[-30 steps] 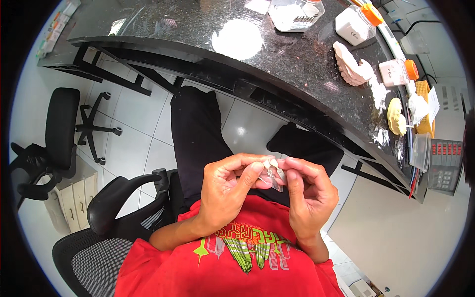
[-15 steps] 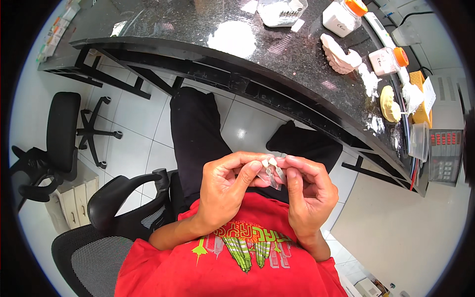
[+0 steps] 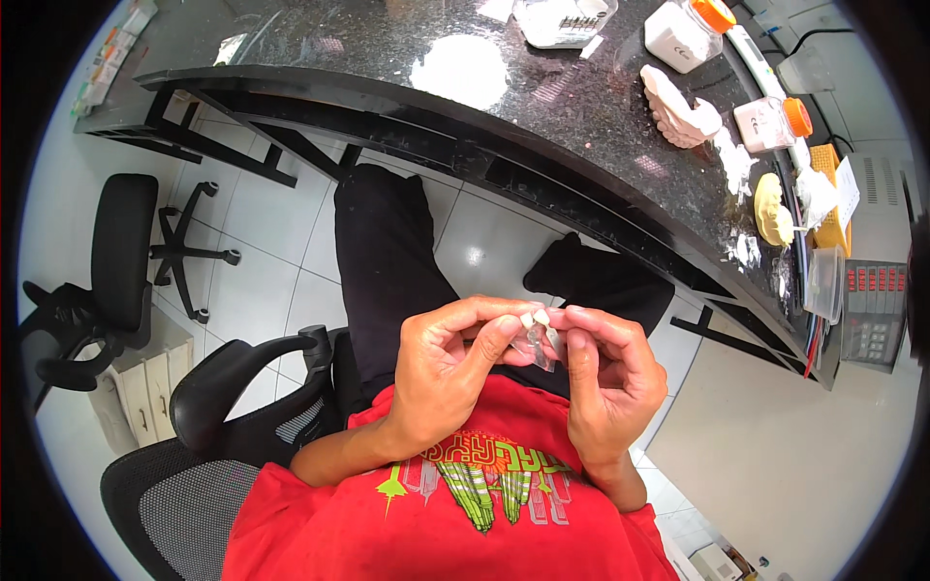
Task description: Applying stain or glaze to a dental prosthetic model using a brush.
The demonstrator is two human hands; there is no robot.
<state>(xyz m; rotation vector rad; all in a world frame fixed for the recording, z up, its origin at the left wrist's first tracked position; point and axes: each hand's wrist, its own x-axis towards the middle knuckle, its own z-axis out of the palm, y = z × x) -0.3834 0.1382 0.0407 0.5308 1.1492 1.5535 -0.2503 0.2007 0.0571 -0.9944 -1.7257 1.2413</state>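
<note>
Over my lap, both hands meet at a small crumpled clear plastic bag (image 3: 543, 361) with tiny white tooth-like pieces (image 3: 541, 318) at its upper end. My left hand (image 3: 448, 358) is closed, its thumb and forefinger pinching the bag's left side close to the white pieces. From the other side, my right hand (image 3: 612, 378) pinches the bag between thumb and fingertips. The fingers partly cover the bag, and whether the white pieces sit inside it or at its opening I cannot tell.
A dark speckled worktop (image 3: 572, 126) curves ahead, bearing a pale dental cast (image 3: 676, 111), a yellow cast (image 3: 773, 210), and orange-capped jars (image 3: 683, 39) of white powder. White powder (image 3: 736, 163) is scattered there. A keypad machine (image 3: 874, 310) stands at right, an office chair (image 3: 126, 242) at left.
The worktop and its objects appear slightly shifted to the right in the view. My hands keep their pinch, with the white pieces and bag a little further right.
</note>
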